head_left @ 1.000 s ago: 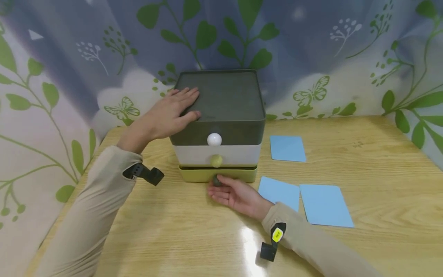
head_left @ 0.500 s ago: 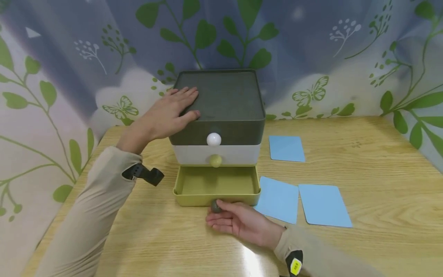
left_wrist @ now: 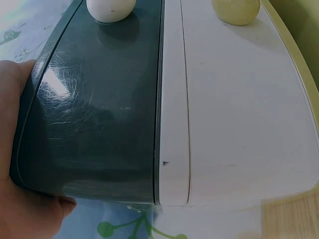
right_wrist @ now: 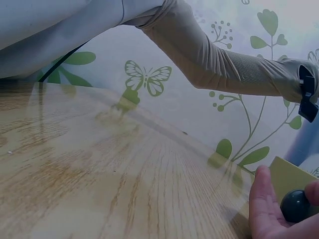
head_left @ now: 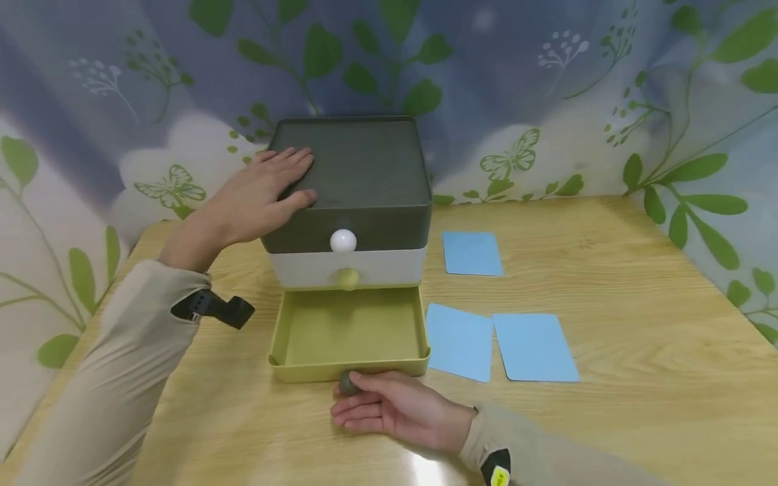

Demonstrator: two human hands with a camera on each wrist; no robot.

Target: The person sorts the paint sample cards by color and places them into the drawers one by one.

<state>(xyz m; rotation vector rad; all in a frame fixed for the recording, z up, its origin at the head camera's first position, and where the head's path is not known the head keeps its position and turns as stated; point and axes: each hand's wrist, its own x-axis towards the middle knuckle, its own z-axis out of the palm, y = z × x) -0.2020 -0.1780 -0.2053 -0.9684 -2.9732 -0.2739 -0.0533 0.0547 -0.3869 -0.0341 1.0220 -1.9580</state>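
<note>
A small three-tier drawer box stands on the table, its top tier dark grey-green and its middle tier white. The yellow-green bottom drawer is pulled out and its inside holds nothing. My right hand pinches the drawer's dark round knob between thumb and fingers. On the left part of the box's top rests my left hand, fingers straight; in the left wrist view its fingers lie along the box's edge. A white knob and a yellow-green knob mark the two upper drawers.
Three blue square cards lie right of the box: one card farther back, one card beside the drawer, another card right of it. A leaf-patterned curtain hangs behind the wooden table.
The bottom drawer, at first nearly closed, has been drawn out toward me by my right hand on its knob. My left hand stays on the box top. The head view has shifted slightly right.
</note>
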